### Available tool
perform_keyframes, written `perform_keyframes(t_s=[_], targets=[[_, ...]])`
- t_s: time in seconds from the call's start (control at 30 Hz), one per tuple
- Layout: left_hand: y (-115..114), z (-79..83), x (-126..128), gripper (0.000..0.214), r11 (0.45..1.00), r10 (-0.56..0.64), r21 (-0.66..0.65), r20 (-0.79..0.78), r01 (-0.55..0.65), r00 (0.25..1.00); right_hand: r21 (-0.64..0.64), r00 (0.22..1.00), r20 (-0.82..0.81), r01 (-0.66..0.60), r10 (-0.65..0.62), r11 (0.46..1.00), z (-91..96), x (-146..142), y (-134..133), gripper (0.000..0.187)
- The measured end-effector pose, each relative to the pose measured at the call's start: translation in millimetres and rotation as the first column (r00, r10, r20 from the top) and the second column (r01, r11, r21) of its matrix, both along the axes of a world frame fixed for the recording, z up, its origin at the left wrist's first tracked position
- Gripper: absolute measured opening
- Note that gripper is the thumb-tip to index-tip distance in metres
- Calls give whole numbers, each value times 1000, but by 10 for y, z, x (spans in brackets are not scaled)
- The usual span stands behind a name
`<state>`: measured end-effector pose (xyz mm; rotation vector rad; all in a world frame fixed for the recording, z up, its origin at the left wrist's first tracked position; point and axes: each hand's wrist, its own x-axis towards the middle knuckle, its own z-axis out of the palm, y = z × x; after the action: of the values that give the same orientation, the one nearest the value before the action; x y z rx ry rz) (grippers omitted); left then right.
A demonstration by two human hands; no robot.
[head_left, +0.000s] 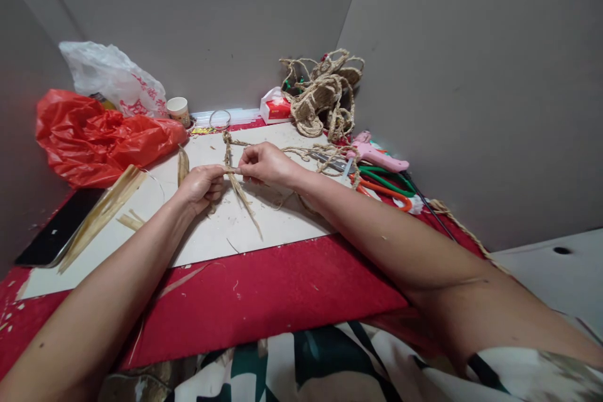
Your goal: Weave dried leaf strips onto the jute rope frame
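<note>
My left hand (203, 190) and my right hand (264, 163) meet over the white board, both closed in a pinch on a strip of dried plant fibre (245, 204). Its loose ends hang down toward me between the hands. Just above the fingers, a short twisted fibre cord (228, 149) runs away from me to a knotted end. A thinner braided cord (301, 152) trails off to the right, behind my right wrist. Beside my left hand lies a folded dry husk piece (183, 165). The fingertips hide the exact point of grip.
On the left are a red plastic bag (103, 138), a clear bag (113, 75), a phone (56, 226) and flat fibre strips (103, 217). A paper cup (178, 110), tissue pack (275, 107) and woven rope bundle (325, 97) stand behind. A pink glue gun (377, 154) and scissors (384, 182) lie right.
</note>
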<state>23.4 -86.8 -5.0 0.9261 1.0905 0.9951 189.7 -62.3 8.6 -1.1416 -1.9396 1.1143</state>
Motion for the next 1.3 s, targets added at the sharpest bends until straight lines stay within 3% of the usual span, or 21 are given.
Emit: perform_keyframes(t_s=[0.17, 0.27, 0.43, 0.63, 0.77, 1.03, 1.3], targets=[[12, -14, -6, 15, 1000, -17, 7, -5, 17, 1000, 42, 991, 114, 66, -71, 997, -55, 2, 31, 3], [9, -13, 0, 12, 999, -22, 26, -25, 22, 999, 159, 970, 238, -1, -38, 987, -69, 21, 51, 12], [-12, 0, 29, 10, 999, -19, 33, -69, 21, 997, 378, 884, 464, -131, -65, 916, -66, 52, 66, 23], [7, -40, 44, 13, 997, -14, 68, -108, 22, 994, 303, 764, 646, -253, -3, 919, 33, 28, 8, 28], [17, -64, 49, 13, 996, -1, 93, -145, 14, 989, 292, 761, 648, -284, 29, 913, 55, 45, 28, 29], [13, -37, 47, 21, 995, -60, 66, -139, 70, 988, 352, 839, 543, -250, 21, 902, 5, 74, 109, 26], [3, -22, 56, 21, 989, -106, 82, -155, 119, 982, 260, 896, 443, -163, 33, 952, -51, 69, 155, 26]])
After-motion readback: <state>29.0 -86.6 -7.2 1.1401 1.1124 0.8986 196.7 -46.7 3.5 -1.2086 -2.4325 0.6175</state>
